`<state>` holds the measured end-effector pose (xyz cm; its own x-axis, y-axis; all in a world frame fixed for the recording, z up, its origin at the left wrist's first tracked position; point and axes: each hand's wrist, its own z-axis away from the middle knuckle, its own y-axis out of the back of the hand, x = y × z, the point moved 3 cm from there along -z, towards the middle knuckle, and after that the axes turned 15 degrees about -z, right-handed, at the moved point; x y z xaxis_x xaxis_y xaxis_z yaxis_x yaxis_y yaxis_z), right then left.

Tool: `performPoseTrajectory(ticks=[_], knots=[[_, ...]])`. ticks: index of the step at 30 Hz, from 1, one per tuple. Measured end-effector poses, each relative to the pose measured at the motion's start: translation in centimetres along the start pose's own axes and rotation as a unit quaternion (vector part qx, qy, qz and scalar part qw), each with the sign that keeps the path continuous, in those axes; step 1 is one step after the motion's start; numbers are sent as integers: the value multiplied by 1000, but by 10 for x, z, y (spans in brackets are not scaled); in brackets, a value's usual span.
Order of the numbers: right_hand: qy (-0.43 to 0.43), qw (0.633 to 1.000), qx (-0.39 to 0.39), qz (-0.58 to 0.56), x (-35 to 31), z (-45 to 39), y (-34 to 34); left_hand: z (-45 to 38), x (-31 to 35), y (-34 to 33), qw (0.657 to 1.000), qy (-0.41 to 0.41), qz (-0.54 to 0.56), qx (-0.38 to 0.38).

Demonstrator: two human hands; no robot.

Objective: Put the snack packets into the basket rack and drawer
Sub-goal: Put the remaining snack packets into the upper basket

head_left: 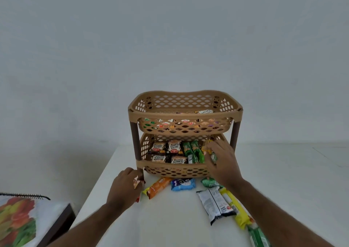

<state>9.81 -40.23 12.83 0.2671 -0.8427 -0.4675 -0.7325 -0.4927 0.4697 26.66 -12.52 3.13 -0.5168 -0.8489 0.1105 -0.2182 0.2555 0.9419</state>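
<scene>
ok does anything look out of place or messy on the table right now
Nothing looks damaged or spilled. The rack stands upright with its packets lying in rows. Several packets are scattered at mixed angles on the table in front, among them an orange packet and a blue packet.

Tan two-tier basket rack (184,112) holds snack packets (174,153).

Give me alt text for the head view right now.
A person's right hand reaches into the lower tier of a tan two-tier basket rack, holding a green packet among peanut packets, while the left hand grips a packet on the white table. More packets lie in front.
</scene>
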Motion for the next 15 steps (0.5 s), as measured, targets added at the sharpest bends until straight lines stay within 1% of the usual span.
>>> performPoseTrajectory(ticks=[2,5,7,10,12,15], knots=[[-57,997,-42,2,8,19,-9,4,-7,-13,997,29,-19,-74],[-160,980,-118,25,24,51,-25,8,-10,-27,987,31,-35,-152],[-226,955,-178,68,32,70,-35,11,-10,-35,979,18,-39,-198],[-304,908,-248,145,42,94,-45,17,-9,-48,965,-3,-39,-259],[-334,883,-282,172,44,105,-49,20,-9,-54,964,2,-33,-264],[-345,865,-318,179,43,117,-54,22,-9,-52,979,40,-15,-200]])
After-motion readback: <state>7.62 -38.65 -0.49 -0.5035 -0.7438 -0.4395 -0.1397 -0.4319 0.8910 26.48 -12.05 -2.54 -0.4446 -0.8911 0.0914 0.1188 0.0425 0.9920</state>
